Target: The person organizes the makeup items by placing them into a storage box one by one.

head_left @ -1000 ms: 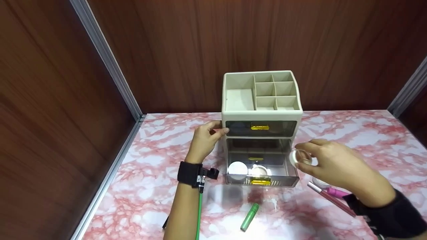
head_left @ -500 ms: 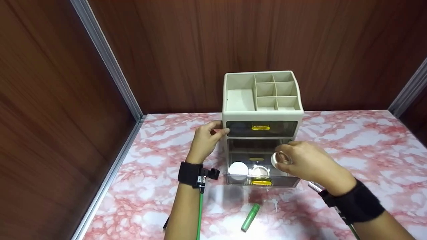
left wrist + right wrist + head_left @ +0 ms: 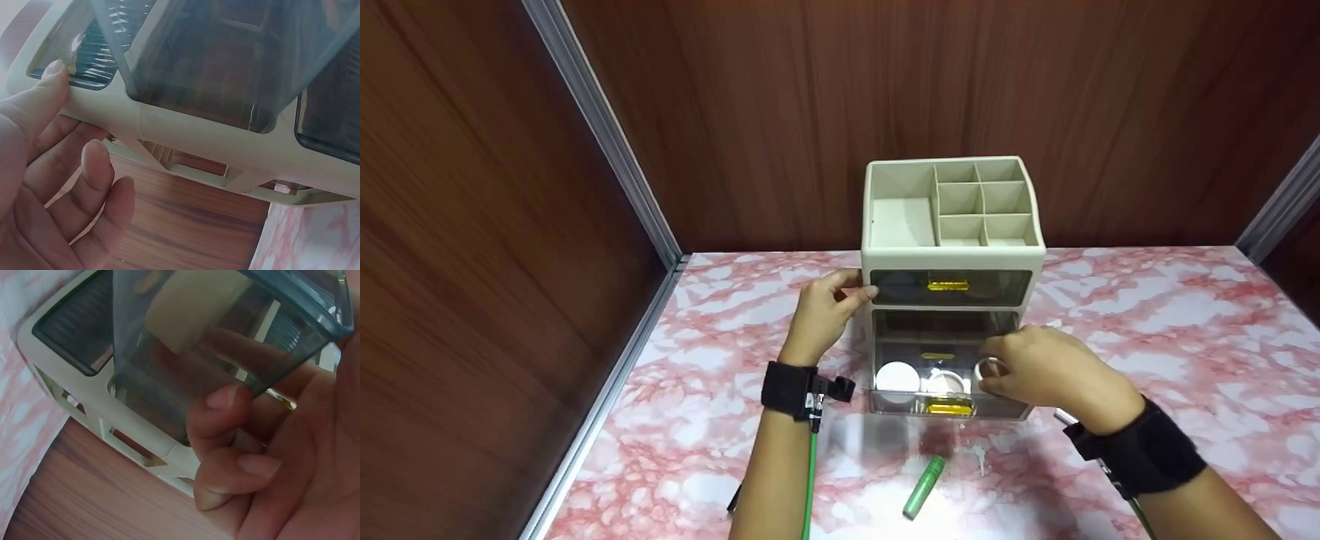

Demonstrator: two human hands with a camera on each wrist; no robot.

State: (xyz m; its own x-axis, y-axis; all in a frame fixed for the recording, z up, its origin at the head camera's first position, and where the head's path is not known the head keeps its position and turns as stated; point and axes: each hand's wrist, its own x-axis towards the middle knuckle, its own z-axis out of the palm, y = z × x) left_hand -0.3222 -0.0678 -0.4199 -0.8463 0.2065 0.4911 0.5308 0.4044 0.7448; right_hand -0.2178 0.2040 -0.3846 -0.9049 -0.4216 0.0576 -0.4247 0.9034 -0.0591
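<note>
A cream drawer organizer [image 3: 952, 259] stands on the table, its clear middle drawer [image 3: 997, 407] pulled out. My left hand [image 3: 821, 315] grips the organizer's left side, thumb on the front frame and fingers around the side. With my right hand [image 3: 1046, 371] I pinch a small round jar [image 3: 979, 373] with a white rim, low in the right part of that drawer. Through the drawer's side in the right wrist view, the jar [image 3: 191, 312] looks pale and blurred. Inside the drawer, left of it, sit a white round container [image 3: 897, 377] and a second round case [image 3: 946, 384].
A green tube [image 3: 924, 487] lies on the marbled table in front of the organizer. The silver end of another tube [image 3: 1063, 415] shows beside my right wrist. Compartments [image 3: 982, 202] top the organizer, and a wooden wall [image 3: 765, 127] rises behind.
My right hand has carried the jar leftward from beside the organizer, then lowered it into the pulled-out drawer. My left hand keeps its grip on the organizer's side.
</note>
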